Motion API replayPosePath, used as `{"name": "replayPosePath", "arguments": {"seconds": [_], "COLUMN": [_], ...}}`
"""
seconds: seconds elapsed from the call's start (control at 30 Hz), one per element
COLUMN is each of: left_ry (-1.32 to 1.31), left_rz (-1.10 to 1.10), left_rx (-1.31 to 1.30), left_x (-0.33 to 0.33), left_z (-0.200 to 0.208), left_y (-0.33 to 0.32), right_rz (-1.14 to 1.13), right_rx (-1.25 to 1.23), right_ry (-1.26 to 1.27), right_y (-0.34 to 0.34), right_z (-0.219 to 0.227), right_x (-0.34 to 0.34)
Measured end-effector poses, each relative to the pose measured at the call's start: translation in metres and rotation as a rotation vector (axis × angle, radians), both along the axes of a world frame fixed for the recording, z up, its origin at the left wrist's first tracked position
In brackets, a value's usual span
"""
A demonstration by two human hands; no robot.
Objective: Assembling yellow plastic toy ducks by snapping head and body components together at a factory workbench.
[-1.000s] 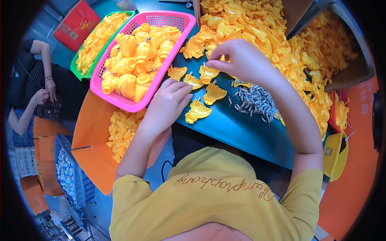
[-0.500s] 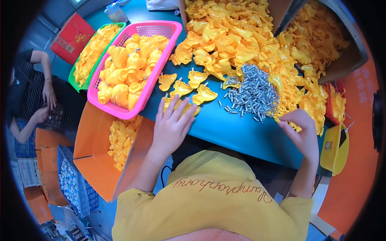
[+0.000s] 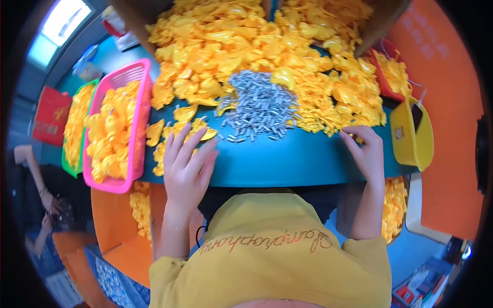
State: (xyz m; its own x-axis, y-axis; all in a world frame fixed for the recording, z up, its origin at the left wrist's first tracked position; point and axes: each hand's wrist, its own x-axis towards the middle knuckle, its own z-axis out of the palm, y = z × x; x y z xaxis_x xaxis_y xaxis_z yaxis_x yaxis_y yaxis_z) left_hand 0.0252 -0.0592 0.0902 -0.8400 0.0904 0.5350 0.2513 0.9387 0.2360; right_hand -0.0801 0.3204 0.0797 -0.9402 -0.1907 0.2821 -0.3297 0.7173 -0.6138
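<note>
My left hand (image 3: 186, 167) is open with its fingers apart, over a few curved yellow plastic shell halves (image 3: 185, 114) on the blue-green table. Part of what lies beneath those fingers is hidden. Near the table's right side, my right hand (image 3: 367, 151) has thumb and forefinger drawn together at the edge of a heap of small yellow plastic pieces (image 3: 321, 110). Whatever sits between those fingertips is too small to make out. Between the hands lies a pile of short silvery metal cylinders (image 3: 257, 105).
Yellow shells (image 3: 215, 41) heap up at the back. At left stand a pink basket (image 3: 138, 154) and a green basket (image 3: 67, 164), both filled with yellow parts. A yellow bin (image 3: 423, 149) hangs at the right edge. An orange box (image 3: 115, 220) sits below; another person's hand (image 3: 50, 203) shows far left.
The view has swung right, so the table things appear further left. My left hand has lifted off the shell it lay on. My right hand stays at the small yellow pieces.
</note>
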Motion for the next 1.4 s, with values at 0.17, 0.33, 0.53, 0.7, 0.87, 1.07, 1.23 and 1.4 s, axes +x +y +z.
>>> {"name": "replayPosePath", "arguments": {"seconds": [0.17, 0.33, 0.53, 0.7, 0.87, 1.07, 1.23, 1.4], "left_ry": [0.052, -0.142, -0.328, -0.550, -0.600, -0.558, -0.242, -0.061], "left_rz": [0.120, 0.069, -0.029, -0.004, -0.091, -0.118, -0.208, -0.484], "left_rx": [-0.070, -0.087, -0.156, 0.308, 0.847, 0.902, 0.470, 0.106], "left_x": [-0.047, -0.086, -0.114, -0.126, -0.130, -0.098, -0.050, -0.005], "left_z": [0.026, 0.029, 0.013, 0.031, 0.032, 0.023, 0.003, -0.038], "left_y": [-0.032, -0.049, -0.062, -0.079, -0.077, -0.039, 0.019, 0.065], "right_rz": [0.082, 0.130, 0.135, 0.137, 0.112, 0.078, 0.099, 0.167], "right_rx": [-0.041, -0.121, -0.204, -0.259, -0.235, -0.131, -0.060, 0.248], "right_ry": [-0.075, -0.132, -0.041, -0.103, -0.166, -0.161, -0.124, 0.084], "right_y": [-0.017, -0.027, -0.019, -0.019, -0.024, -0.033, -0.048, -0.061], "right_z": [-0.018, -0.033, -0.051, -0.045, -0.036, -0.032, -0.032, -0.033], "right_x": [0.009, 0.019, 0.028, 0.026, 0.019, 0.007, -0.002, -0.008]}}
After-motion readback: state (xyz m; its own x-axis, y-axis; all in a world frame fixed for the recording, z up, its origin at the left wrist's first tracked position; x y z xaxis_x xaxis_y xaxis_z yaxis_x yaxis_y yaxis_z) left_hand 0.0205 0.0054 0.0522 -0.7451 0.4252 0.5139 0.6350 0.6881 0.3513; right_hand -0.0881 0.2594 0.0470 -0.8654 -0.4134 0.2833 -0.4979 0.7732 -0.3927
